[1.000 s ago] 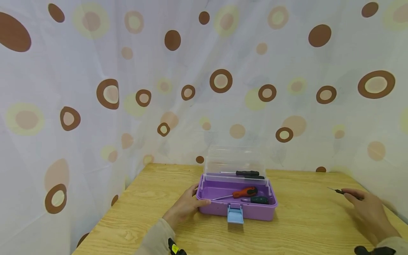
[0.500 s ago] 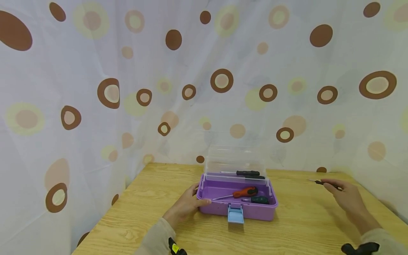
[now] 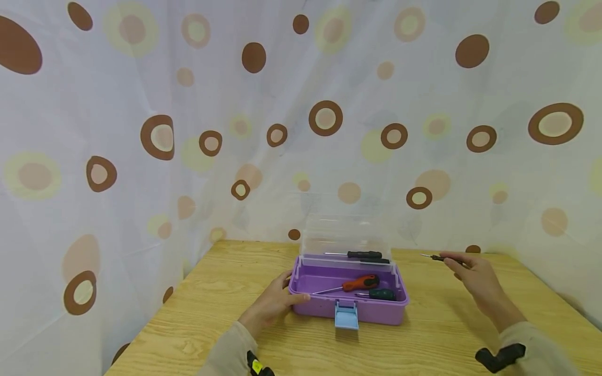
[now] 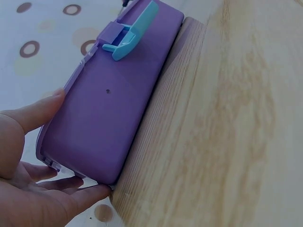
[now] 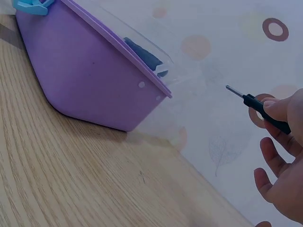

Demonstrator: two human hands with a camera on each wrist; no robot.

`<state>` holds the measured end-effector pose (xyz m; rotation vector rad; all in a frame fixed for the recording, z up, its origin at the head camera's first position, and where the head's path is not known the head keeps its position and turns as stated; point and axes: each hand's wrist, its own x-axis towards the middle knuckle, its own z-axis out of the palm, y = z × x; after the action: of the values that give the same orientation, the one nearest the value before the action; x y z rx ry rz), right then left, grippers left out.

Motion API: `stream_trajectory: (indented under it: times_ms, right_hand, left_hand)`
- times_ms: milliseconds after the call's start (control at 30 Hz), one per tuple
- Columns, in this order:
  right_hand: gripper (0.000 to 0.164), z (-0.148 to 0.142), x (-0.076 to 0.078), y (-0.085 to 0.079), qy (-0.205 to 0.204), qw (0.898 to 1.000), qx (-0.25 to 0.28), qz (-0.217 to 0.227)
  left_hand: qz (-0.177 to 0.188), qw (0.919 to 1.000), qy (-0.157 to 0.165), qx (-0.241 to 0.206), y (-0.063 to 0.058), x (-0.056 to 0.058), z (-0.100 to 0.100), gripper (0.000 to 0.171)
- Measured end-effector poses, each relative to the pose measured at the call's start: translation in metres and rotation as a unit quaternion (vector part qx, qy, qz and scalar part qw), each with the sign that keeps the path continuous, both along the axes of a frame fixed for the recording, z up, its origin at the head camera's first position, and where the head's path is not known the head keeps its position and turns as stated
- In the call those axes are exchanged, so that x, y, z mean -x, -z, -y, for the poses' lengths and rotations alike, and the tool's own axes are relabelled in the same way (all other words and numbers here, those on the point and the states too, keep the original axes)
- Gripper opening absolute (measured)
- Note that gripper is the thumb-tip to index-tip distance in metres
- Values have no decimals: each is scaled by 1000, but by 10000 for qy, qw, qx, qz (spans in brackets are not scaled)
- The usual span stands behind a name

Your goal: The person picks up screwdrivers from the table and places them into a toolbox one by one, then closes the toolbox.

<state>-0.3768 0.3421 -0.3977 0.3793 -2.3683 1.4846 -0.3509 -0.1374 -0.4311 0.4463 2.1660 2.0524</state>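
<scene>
Your screwdriver (image 3: 437, 258), in the air right of the box (image 3: 378, 313), should handle light and stiff; take it by the slim handle (image 5: 255, 106), where your right hand (image 3: 478, 281) pinches it; your left hand (image 3: 273, 303) grips the box's near left corner

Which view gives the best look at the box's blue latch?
The left wrist view: the blue latch appears largest, seen from the side, standing out from the purple box. The head view shows it smaller, from the front; the right wrist view catches only part, cut off at the top edge.
</scene>
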Motion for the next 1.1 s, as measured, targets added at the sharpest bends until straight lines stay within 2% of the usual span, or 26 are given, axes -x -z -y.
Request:
stream_trajectory:
  times_ms: [133,300,767,1100]
  right_hand:
    - [50,14,3,-3,18,9999,-137,-55]
    - [51,27,6,-7,20,9997,-228,80]
    - [49,65,12,-15,-74,9997,-111,204]
    - [42,91,17,-20,-197,9995,-74,250]
  left_hand:
    - [-21,10000,16,19,-1,-1,0,92]
    - [-51,9999,-46,100,-2,-3,-2,92]
    - [101,9999,-12,-1,-3,-1,0,93]
    - [58,10000,29,-13,-3,-1,1,92]
